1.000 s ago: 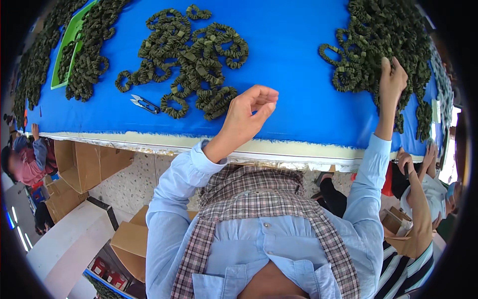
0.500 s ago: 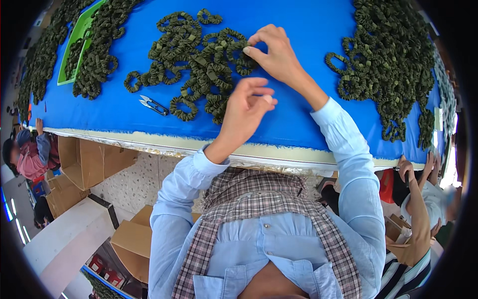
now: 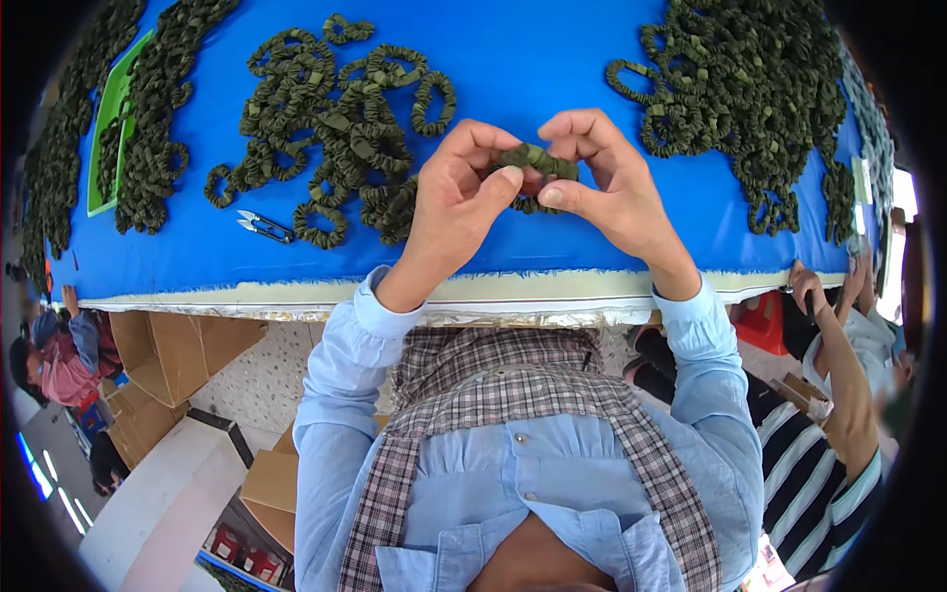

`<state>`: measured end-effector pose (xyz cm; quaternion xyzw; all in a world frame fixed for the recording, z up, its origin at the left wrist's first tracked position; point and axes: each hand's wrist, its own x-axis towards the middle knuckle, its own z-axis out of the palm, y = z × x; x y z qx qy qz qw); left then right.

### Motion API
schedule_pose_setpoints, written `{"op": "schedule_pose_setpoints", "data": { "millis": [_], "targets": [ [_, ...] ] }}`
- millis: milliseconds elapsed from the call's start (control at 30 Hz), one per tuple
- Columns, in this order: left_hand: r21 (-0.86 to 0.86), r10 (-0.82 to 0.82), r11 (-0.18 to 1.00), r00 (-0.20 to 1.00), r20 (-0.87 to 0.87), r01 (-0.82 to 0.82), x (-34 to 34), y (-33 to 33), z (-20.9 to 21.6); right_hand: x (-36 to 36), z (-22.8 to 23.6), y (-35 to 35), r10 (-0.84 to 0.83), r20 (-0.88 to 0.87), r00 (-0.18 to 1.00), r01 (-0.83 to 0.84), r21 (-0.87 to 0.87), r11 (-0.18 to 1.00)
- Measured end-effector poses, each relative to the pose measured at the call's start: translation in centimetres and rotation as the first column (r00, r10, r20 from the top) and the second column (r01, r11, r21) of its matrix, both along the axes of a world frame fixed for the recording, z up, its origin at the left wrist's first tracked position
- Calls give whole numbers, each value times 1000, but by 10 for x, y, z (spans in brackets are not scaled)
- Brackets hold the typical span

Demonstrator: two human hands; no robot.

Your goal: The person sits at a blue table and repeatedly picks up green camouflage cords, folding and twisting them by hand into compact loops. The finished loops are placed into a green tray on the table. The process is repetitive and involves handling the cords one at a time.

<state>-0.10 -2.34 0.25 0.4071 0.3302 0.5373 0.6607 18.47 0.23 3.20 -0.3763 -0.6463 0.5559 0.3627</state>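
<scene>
The blue-covered table (image 3: 552, 59) carries a heap of dark green scrunchies (image 3: 745, 94) toward its right edge. Above its near edge, left hand (image 3: 452, 195) and right hand (image 3: 621, 192) pinch one scrunchie (image 3: 536, 158) (snips (image 3: 264, 227) lie leftward).

— Held scrunchie (image 3: 537, 158), colour?
— Dark olive green; piled scrunchies (image 3: 357, 136) likewise.
— Surface (image 3: 552, 59)?
— Plain bright blue, cream along the front edge.
— Tray (image 3: 117, 84)?
— Lime green.
— Thread snips (image 3: 264, 227)?
— Silver blades, black handles.
— Apron (image 3: 503, 395)?
— Plaid, dark lines over pinkish grey.
— Shirt (image 3: 464, 483)?
— Plain light blue.
— Co-worker's top (image 3: 804, 479)?
— Dark and white stripes.
</scene>
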Motion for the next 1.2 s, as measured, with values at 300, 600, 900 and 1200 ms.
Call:
{"op": "schedule_pose_setpoints", "data": {
  "millis": [300,600,900,1200],
  "targets": [
    [-28,-46,999,999,-5,46,4,9,1,7,-7,-5,-38,-101,994,28,-97,995],
    [-19,-25,1000,995,-99,23,8,9,-6,0,-3,-4,-44,155,987,45,-5,999],
    [-24,-67,997,998,-1,67,5,14,-14,-6,0,0,-98,-146,984,39,-361,932],
    [-113,13,994,989,151,5,-9,17,-22,2,-31,8,-446,-665,599,-158,-644,748]
  ]
}}
